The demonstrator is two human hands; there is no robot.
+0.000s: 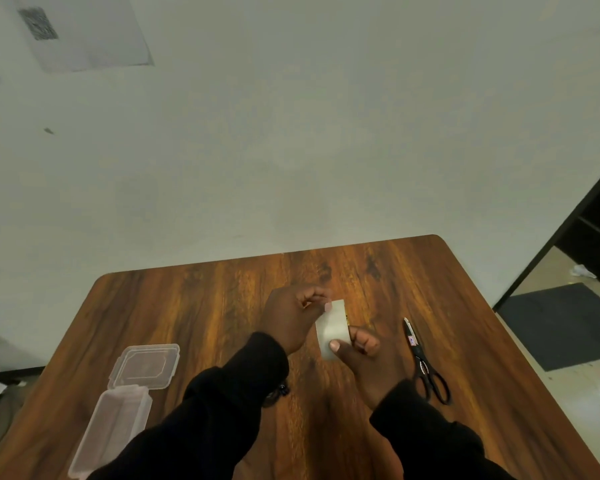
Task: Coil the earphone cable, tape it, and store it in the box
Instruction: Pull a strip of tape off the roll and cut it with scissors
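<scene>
Both hands meet over the middle of the wooden worktop [222, 306], holding a pale strip of tape [332, 329] stretched between them. The left hand [293, 315] pinches the strip's far upper corner between thumb and curled fingers. The right hand [359, 355] grips the near end, its thumb pressed flat on the tape's face and the fingers folded behind it. The strip stands roughly lengthwise away from the person, slightly tilted, and it is raised off the wood or close over it; which one cannot be told. Both arms wear black sleeves [229, 393].

The earphone cable cannot be made out; a small dark-and-yellow bit shows at the tape's right edge, too small to identify.

A clear plastic box [113, 431] sits at the near left of the worktop, open, with its hinged lid [146, 365] laid back flat beyond it. A pair of black-handled scissors [425, 362] lies to the right of the hands, blades closed and pointing away, apart from the right hand.
</scene>
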